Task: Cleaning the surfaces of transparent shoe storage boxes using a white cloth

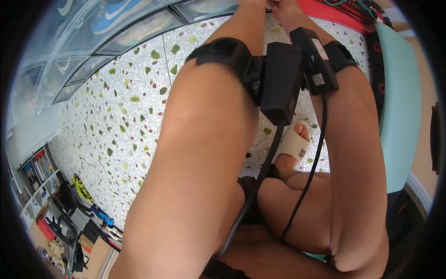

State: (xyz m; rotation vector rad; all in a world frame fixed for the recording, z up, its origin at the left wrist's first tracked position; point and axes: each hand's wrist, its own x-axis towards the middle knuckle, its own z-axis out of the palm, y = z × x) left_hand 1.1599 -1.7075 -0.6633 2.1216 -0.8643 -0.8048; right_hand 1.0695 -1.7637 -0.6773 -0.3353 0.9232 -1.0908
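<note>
Both my arms stretch away from me to the far edge of the view, where the hands are nearly cut off. Only a sliver of my left hand [252, 2] shows, and its fingers are out of sight. Close beside it on the right is my right hand [281, 5], also mostly beyond the edge. Whether either one holds anything cannot be made out. Nearest to them are a clear shoe box [200, 9] on the left and a red object [325, 13] on the right. A black strap with a cabled black box [281, 81] sits on each forearm.
Stacked clear boxes with shoes, one a blue sneaker [111, 17], line the far left. A pale green panel [403, 111] stands at right. My foot in a cream slide sandal [293, 145] rests on the speckled floor [134, 100]. Toy cars [82, 188] and a bookshelf [42, 165] are lower left.
</note>
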